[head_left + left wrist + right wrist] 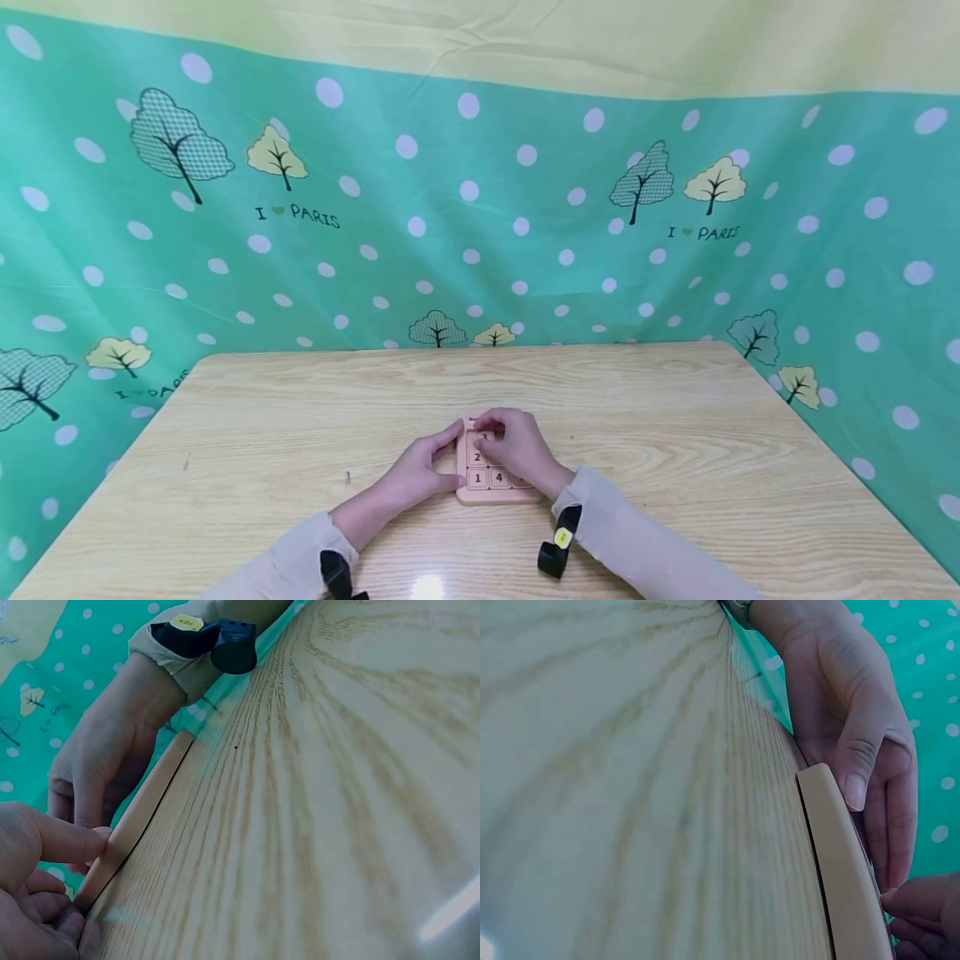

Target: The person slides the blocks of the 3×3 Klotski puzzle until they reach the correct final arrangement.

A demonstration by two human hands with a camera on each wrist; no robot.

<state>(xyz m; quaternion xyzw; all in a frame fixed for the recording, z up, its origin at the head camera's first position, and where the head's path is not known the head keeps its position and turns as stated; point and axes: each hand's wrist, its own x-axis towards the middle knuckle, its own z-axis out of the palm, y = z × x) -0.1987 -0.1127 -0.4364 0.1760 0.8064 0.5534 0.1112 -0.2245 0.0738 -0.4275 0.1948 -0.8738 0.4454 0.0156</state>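
Note:
A pale pink number sliding puzzle (498, 497) lies flat on the table, with tiles reading 1, 4, 2 and 3 in sight. My left hand (415, 477) grips its left side, the thumb near the front corner and the fingers at the far corner. My right hand (517, 446) bends over the board, thumb and index fingertips around the 3 tile (484, 437); I cannot tell if they pinch it. That hand hides the right-hand tiles. In the left wrist view, the left thumb (82, 841) overlaps the puzzle's edge (142, 806).
The wood-grain table (300, 400) stretches out on all sides of the puzzle. A tiny object (347, 477) lies left of my left hand. Behind the table hangs a green dotted cloth (450, 250) with printed trees. Both wrists carry black strapped cameras (553, 558).

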